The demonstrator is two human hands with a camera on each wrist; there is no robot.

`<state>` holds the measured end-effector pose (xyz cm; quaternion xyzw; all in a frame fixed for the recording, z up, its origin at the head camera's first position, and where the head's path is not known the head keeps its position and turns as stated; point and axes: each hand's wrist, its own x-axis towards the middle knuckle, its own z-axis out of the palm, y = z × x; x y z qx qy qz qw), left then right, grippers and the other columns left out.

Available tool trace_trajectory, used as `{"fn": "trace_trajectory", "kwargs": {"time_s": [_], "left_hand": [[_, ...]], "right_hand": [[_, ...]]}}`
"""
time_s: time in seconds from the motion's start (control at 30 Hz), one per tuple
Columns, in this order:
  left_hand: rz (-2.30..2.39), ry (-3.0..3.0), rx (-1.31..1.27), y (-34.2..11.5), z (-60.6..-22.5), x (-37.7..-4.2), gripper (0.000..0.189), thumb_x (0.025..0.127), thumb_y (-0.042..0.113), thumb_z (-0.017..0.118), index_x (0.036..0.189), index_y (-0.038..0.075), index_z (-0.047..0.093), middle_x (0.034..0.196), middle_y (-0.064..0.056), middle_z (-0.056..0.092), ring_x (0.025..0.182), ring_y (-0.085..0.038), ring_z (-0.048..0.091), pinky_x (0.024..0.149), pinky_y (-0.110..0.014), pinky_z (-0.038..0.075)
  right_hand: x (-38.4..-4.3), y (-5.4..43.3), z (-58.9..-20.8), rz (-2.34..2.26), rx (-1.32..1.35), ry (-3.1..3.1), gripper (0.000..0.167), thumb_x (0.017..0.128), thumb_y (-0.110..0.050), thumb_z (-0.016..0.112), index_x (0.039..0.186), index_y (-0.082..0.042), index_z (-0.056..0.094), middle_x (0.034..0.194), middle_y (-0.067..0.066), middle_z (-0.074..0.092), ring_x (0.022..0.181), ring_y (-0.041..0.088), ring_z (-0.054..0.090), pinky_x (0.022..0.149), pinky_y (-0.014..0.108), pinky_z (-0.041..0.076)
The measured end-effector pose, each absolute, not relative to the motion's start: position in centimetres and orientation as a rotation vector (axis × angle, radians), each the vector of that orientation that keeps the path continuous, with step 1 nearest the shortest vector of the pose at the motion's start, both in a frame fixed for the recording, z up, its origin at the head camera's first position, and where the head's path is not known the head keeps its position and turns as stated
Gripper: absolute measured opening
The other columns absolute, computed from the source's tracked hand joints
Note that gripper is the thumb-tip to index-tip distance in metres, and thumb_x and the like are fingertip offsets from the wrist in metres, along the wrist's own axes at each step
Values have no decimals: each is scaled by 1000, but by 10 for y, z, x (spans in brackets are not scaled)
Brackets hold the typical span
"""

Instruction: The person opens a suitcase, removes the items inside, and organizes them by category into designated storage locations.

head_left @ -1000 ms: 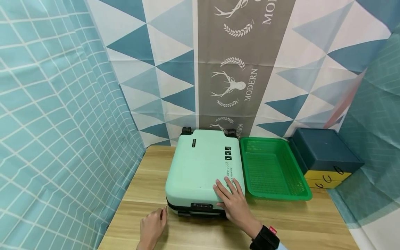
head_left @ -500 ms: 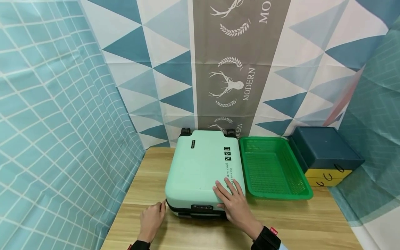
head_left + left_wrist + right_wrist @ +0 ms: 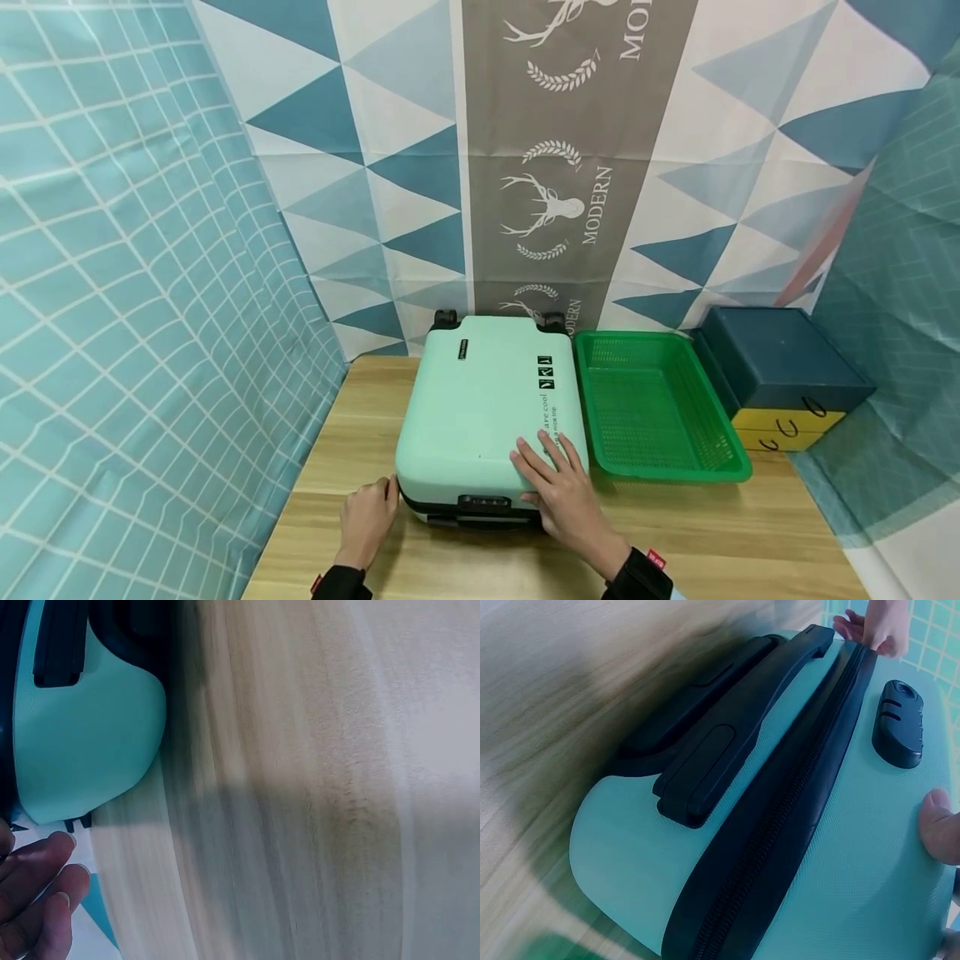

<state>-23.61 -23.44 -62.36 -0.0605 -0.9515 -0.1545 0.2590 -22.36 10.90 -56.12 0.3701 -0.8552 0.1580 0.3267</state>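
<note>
Fingers (image 3: 392, 490) pinch at one corner of the suitcase (image 3: 487, 400), others lie spread near another

Head view: we see the suitcase lying flat on the wooden table (image 3: 465, 577), lid down. At its near left corner the left hand (image 3: 367, 518) is curled, thumb and forefinger seemingly pinching at the black zip band (image 3: 431, 503); any pull between them is hidden from us. The right hand (image 3: 562, 493) rests on top by the near right corner, fingers fanned and fairly straight. Compared with a second ago, the left hand has crept slightly forward along the suitcase's left side, while the right hand and the suitcase have kept their places. We judge that the zip is being worked round that corner while the right hand steadies the shell; whether it is being undone or closed, we cannot tell. Just right of the suitcase sits the green basket (image 3: 671, 476), and farther right of it the blue box (image 3: 783, 354).

Left wrist view: we find several bent fingers just beside the suitcase's corner, but the pinch itself is mostly cut off.

Right wrist view: we look along the suitcase's near side, past its carry handle (image 3: 739, 735). We see no gap along the zip band, and the right thumb lies on the lid near the lock (image 3: 898, 727).
</note>
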Motion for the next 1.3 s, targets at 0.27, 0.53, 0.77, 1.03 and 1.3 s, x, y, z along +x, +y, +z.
{"fn": "trace_trajectory", "kwargs": {"time_s": [0.27,0.53,0.77,1.03,1.3], "left_hand": [[-390,-2576,-188,-241,-624,-246,44,91,8,67,56,15,41,47,5,32,39,-12,31,39,-30,26],[-413,-2630,-193,-245,-622,-252,40,93,9,66,59,14,45,48,3,36,39,-13,35,39,-31,28],[-412,-2635,-200,-246,-620,-265,33,93,9,66,62,10,53,49,-1,44,40,-19,45,39,-35,35],[-399,-2652,-206,-245,-623,-275,28,90,8,68,64,7,59,51,-4,49,42,-21,49,40,-36,38],[-398,-2611,-240,-242,-628,-264,41,93,9,65,58,15,44,47,4,32,38,-12,33,39,-30,28]], "right_hand": [[-225,106,-561,406,972,-2213,51,97,-34,54,138,-4,57,141,14,55,129,45,46,105,62,30],[-222,105,-563,414,973,-2232,55,91,-32,61,138,-5,58,140,14,55,131,45,45,105,62,29],[-222,105,-561,429,966,-2287,58,88,-29,64,140,-7,56,143,11,53,134,43,42,108,62,26],[-223,107,-561,444,973,-2280,60,85,-28,68,140,-7,57,142,11,54,134,43,42,108,61,26],[-229,112,-555,580,1053,-2237,68,69,-12,83,132,0,62,135,16,59,128,47,47,106,57,32]]}}
